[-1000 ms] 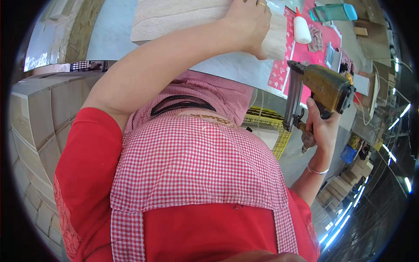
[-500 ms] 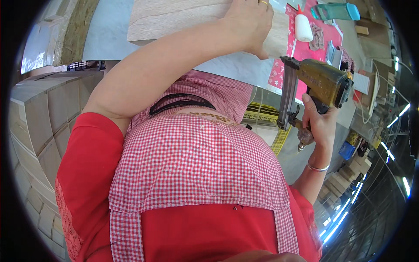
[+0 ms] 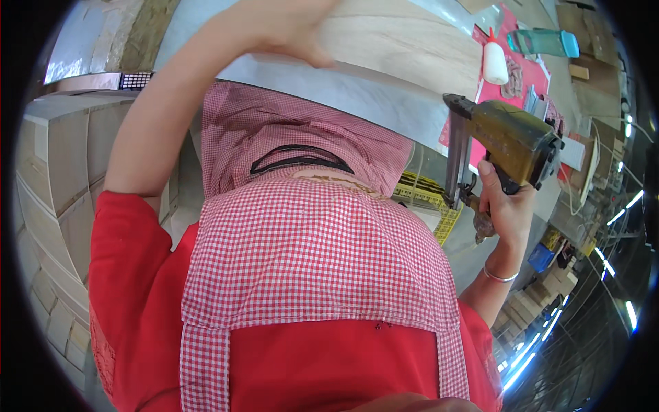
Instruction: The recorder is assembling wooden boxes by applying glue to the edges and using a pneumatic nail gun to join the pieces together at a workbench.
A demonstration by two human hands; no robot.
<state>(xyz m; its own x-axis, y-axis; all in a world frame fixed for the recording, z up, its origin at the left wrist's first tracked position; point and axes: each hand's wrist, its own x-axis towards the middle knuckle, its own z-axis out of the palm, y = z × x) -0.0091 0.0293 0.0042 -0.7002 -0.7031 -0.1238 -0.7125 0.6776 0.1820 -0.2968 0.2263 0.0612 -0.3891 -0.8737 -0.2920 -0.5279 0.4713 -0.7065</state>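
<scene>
In my right hand [image 3: 509, 206] is a worn yellow-brown pneumatic nail gun [image 3: 511, 141]. My fingers wrap round its handle, the thumb lies along the near side, and the dark nose points up and left, close to the near right corner of a pale wooden board [image 3: 405, 44]. My left hand [image 3: 292, 27] is at the board's left end, thumb against the near edge and the other fingers reaching over it. Those fingers are cut off by the top of the picture. The board lies on a whitish, marbled tabletop [image 3: 371, 96].
Right of the board, a white glue bottle [image 3: 494, 63] with a red tip and a teal drinking bottle [image 3: 542, 42] lie on a pink sheet [image 3: 504, 93], beside a crumpled rag [image 3: 513, 77]. Stacked wooden boxes [image 3: 65, 158] stand at left. A yellow crate [image 3: 449, 223] sits below the table.
My left hand has moved from the board's right part to its left end. The board has turned, its near edge now sloping down to the right. The nail gun stays in my right hand.
</scene>
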